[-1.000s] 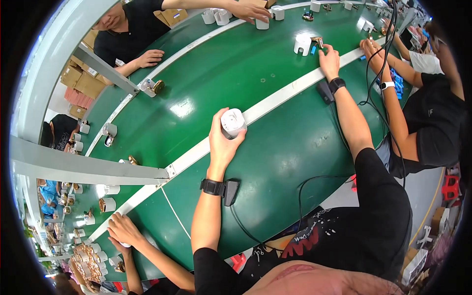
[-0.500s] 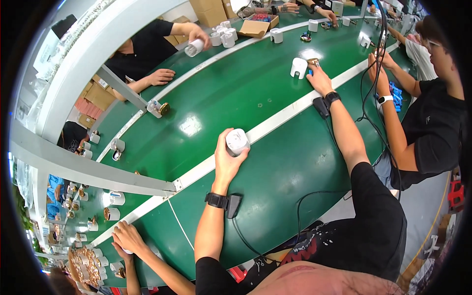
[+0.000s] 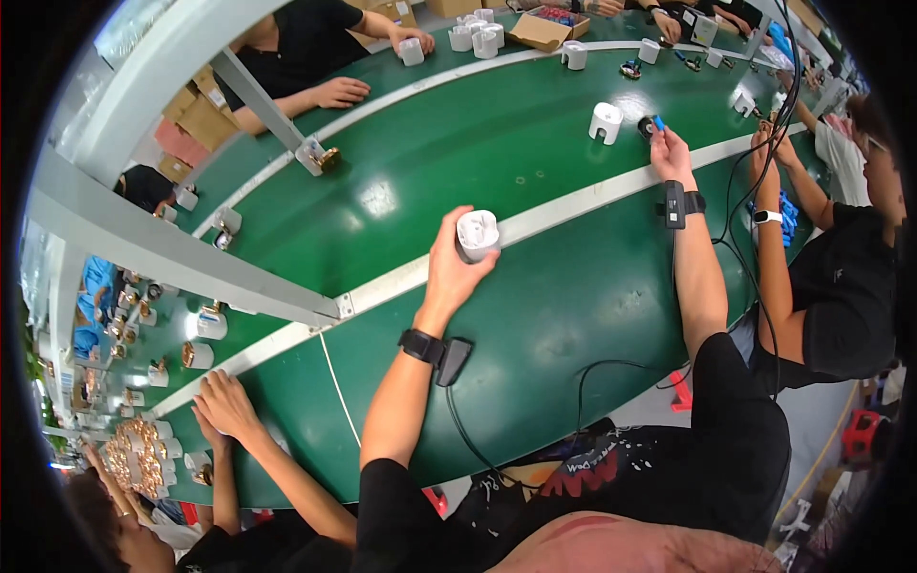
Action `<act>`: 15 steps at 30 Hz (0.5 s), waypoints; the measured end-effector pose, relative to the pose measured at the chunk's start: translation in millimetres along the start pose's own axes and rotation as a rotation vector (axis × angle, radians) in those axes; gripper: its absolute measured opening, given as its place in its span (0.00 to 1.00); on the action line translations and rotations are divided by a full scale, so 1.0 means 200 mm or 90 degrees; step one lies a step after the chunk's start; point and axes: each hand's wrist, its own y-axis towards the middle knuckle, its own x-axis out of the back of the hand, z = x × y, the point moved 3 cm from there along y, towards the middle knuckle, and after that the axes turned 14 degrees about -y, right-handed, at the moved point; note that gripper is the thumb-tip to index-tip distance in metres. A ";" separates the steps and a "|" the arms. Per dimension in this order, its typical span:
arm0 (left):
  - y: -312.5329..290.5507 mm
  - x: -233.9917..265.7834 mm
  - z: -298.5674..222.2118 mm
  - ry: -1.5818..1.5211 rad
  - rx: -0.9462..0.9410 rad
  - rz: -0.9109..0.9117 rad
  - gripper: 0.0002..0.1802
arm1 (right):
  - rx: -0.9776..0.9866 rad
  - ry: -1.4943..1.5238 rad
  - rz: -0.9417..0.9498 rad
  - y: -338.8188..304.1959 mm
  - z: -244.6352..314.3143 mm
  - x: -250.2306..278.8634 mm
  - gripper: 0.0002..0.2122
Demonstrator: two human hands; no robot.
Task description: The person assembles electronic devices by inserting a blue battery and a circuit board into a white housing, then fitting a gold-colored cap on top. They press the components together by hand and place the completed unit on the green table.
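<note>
My left hand (image 3: 447,272) is wrapped round a white cylindrical plastic housing (image 3: 478,232) and holds it upright over the white rail. At the far right, my right hand (image 3: 671,156) pinches a small round component (image 3: 647,127) with a dark face and a blue piece beside it. Its far side is hidden, and the fingertips cover part of it. Just left of that hand, a white housing with a notch in its lower edge (image 3: 606,122) stands on the green belt. Black straps with small black boxes sit on both my wrists.
A white rail (image 3: 573,203) separates the green belt from my green worktop (image 3: 564,296). A grey metal post (image 3: 191,253) crosses at left. Black cables (image 3: 735,181) hang on the right. Co-workers' hands (image 3: 229,406) rest at lower left; others work across the belt.
My right hand has picked the component up off the belt beside the white housing and turned it. My left hand still holds its housing. The whole view has shifted a little.
</note>
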 end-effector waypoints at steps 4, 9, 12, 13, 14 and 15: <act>0.02 0.02 0.01 -0.001 0.007 -0.026 0.40 | 0.022 0.209 0.279 -0.24 0.07 -0.30 0.09; 0.01 0.05 0.03 0.021 0.016 -0.030 0.39 | -0.103 0.165 0.349 -0.80 -0.10 -0.83 0.14; 0.01 0.03 0.04 -0.006 0.008 -0.022 0.38 | -0.130 0.059 0.362 -1.02 -0.30 -0.95 0.16; 0.00 0.02 0.04 -0.016 -0.006 -0.017 0.37 | -0.103 -0.024 0.354 -1.06 -0.36 -0.97 0.15; 0.00 0.02 0.03 -0.024 -0.020 -0.012 0.37 | -0.106 -0.024 0.355 -1.11 -0.40 -0.99 0.15; 0.01 0.01 0.03 -0.025 -0.020 -0.011 0.37 | -0.027 -0.123 0.368 -1.16 -0.42 -1.01 0.14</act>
